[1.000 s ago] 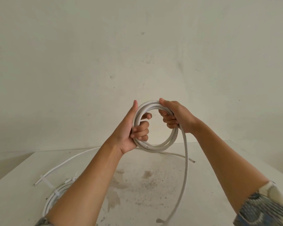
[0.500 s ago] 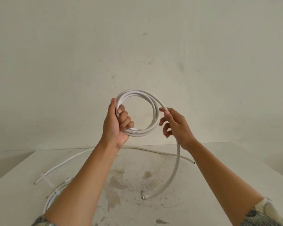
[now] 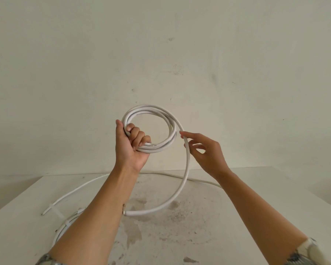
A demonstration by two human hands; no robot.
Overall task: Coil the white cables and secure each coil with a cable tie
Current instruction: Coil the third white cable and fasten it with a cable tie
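Note:
My left hand (image 3: 131, 148) grips a coil of white cable (image 3: 151, 109) by its lower left side and holds it upright above the table. A loose tail (image 3: 186, 169) leaves the coil's right side and curves down. Its cut end (image 3: 125, 213) lies low by my left forearm, at the table surface. My right hand (image 3: 206, 152) holds this tail lightly between thumb and index fingertips just right of the coil, with the other fingers spread.
A second white cable (image 3: 80, 188) lies uncoiled across the back of the stained white table (image 3: 180, 226). A tied coil (image 3: 65, 225) sits at the lower left, partly hidden by my left arm, with a loose cable tie (image 3: 54, 211) beside it. A bare wall stands behind.
The coil has moved left and up in my left hand. My right hand let go of the coil's top, slid down the tail, and the tail's end rose toward my left forearm.

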